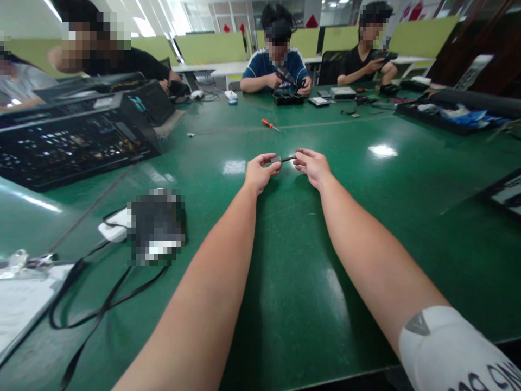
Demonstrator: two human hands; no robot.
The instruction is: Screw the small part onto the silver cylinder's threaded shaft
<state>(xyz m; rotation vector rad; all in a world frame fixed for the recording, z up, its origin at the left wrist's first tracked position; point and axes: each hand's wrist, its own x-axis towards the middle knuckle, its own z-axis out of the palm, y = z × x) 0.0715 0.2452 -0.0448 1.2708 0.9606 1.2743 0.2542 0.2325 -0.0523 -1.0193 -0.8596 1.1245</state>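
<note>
Above the green table, both my arms reach forward and a short adapter cable point(288, 158) spans the gap between my hands. The fingers of my left hand point(259, 174) pinch its small grey block-shaped end. On the other side, my right hand point(313, 167) grips the dark opposite end, which the fingers partly hide. Beyond my hands, an orange-handled screwdriver point(268, 124) lies on the table, touched by neither hand.
A black computer case point(77, 136) stands at the left. Nearer are a blurred-out dark object point(157, 225) with a black strap point(109, 301) and a clipboard point(32, 304). A black tray point(451, 114) sits at the right. Several people work around the table; one point(277, 70) holds a power drill.
</note>
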